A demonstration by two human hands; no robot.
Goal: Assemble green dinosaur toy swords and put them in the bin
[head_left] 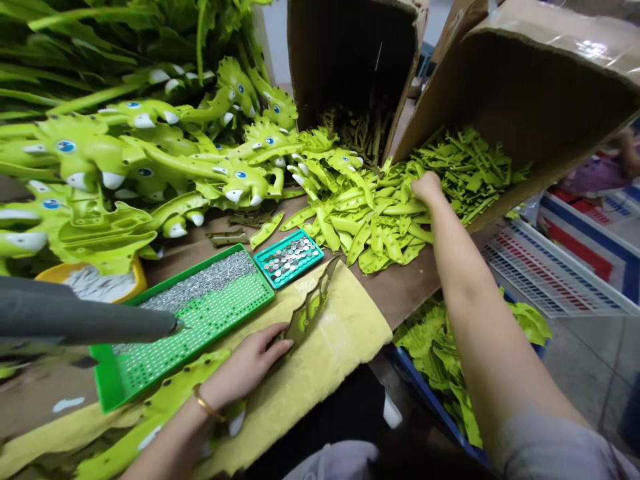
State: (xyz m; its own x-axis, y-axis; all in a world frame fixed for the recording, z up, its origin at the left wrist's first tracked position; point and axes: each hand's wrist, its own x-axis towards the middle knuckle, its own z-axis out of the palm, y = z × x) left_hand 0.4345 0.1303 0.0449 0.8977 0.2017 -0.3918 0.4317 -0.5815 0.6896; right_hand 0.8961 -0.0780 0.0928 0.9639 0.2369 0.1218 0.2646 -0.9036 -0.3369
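Observation:
My left hand [257, 360] is closed on the near end of a long, pointed brown-and-green plastic part [307, 315], which lies over a yellow cloth [345, 327]. My right hand [427, 188] reaches far out to the pile of loose lime-green plastic pieces [370, 217]. Its fingers are curled down at the pile's right side, and whatever they grip is hidden. Below my left forearm a green toy-dinosaur body part [165, 410] rests on the cloth. Beyond the left hand stand a green perforated tray [185, 373] of small screws and a teal tray [286, 283] of small silvery discs.
A grey screwdriver-like tool [85, 313] juts in from the left over the green tray. Many horned dinosaur toys [80, 150] are heaped at back left. Two tilted cardboard boxes [545, 100] hold parts. A blue bin [425, 387] of green pieces stands below, right.

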